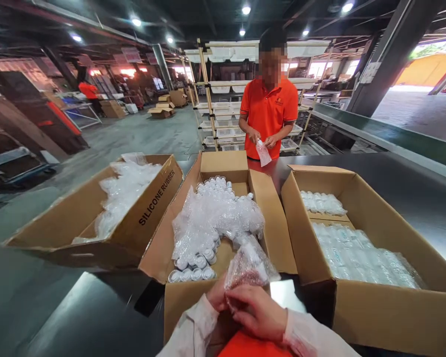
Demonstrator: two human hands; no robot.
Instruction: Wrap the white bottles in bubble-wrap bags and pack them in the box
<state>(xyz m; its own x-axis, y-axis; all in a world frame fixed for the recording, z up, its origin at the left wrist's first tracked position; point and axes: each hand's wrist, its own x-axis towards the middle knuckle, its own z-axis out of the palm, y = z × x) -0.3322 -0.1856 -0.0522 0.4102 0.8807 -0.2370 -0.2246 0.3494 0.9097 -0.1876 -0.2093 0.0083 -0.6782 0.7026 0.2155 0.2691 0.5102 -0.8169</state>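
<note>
A clear bubble wrap bag (253, 263) is held in front of me over the near edge of the middle carton (277, 235), with a whitish item showing dimly inside. My right hand (258, 308) pinches the bag's near end, fingers curled. At the bag's left side is my left hand (218, 293), closed around it; its fingers are partly hidden, and pinkish skin shows through the film. Beyond both hands, loose bubble wrap bags (215, 213) lie in the middle carton over several white cylindrical pieces (196, 270).
On the left stands a carton (148, 203) marked SILICONE RUBBER, holding more bubble wrap bags (128, 183). The right carton (390, 307) contains rows of wrapped pieces (357, 253). Across the dark table (379, 171), a co-worker in orange (269, 106) handles another bubble wrap bag (263, 152) before a rack (210, 99).
</note>
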